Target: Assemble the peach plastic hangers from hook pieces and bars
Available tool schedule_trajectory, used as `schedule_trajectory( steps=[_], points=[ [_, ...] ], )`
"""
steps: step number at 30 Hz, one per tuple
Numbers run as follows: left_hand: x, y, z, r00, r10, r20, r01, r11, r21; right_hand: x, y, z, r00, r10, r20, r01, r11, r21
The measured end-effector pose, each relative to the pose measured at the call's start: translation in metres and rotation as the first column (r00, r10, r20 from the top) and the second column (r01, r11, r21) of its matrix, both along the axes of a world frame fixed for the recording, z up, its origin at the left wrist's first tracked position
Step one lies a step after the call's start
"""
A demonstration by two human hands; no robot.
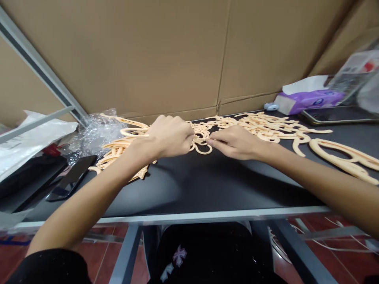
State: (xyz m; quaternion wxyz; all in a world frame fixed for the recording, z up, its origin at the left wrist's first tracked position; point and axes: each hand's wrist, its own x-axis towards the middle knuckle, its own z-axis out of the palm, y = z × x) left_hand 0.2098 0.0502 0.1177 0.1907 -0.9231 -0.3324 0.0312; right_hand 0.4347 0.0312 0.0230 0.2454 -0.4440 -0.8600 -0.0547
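My left hand [173, 136] is closed, back of the hand upward, its fingertips partly hidden. Facing it, my right hand [235, 142] pinches with thumb and index finger. Between them is a small peach-coloured curved piece [203, 152], with looped ends, that both hands seem to grip. A loose heap of similar thin curved pieces [260, 126] spreads behind and right of my right hand. More of these pieces [114, 156] lie stacked beneath and left of my left wrist.
A black tabletop [207, 185] with a pale front edge carries everything. At left lie a phone [72, 177], crumpled clear plastic [97, 132] and a white bag [32, 138]. A purple tissue pack [314, 100], a dark tablet-like device [343, 115] and larger curved pieces [340, 157] are at right. Cardboard [148, 55] stands behind.
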Motion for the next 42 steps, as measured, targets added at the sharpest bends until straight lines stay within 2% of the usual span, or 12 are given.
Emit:
schedule_trajectory(
  steps=[5, 9, 12, 25, 32, 37, 42],
  points=[
    [0.015, 0.015, 0.003, 0.995, -0.048, 0.084, 0.058, 0.991, -0.122, 0.014, -0.01, -0.002, 0.993, -0.061, -0.099, 0.053, 0.995, -0.084],
    [0.034, 0.019, 0.007, 0.99, -0.057, 0.126, 0.086, 0.968, -0.238, 0.016, -0.014, 0.001, 0.984, -0.036, -0.173, 0.023, 0.997, -0.077],
    [0.045, 0.019, 0.009, 0.987, -0.052, 0.154, 0.093, 0.959, -0.268, 0.018, -0.014, 0.004, 0.978, -0.023, -0.206, 0.009, 0.997, -0.071],
    [0.054, 0.014, 0.014, 0.996, -0.038, 0.079, 0.057, 0.965, -0.255, 0.025, -0.015, 0.009, 0.986, 0.019, -0.164, -0.037, 0.993, -0.111],
    [0.053, 0.014, 0.016, 0.996, -0.043, 0.078, 0.061, 0.967, -0.247, 0.025, -0.016, 0.011, 0.979, 0.034, -0.202, -0.055, 0.993, -0.102],
    [0.049, 0.016, 0.014, 0.995, -0.061, 0.08, 0.08, 0.965, -0.251, 0.024, -0.017, 0.013, 0.99, -0.017, -0.138, -0.005, 0.988, -0.156],
    [0.046, 0.015, 0.011, 0.992, -0.122, 0.037, 0.127, 0.966, -0.227, 0.021, -0.018, 0.014, 0.998, -0.02, -0.055, 0.011, 0.989, -0.146]
  ],
)
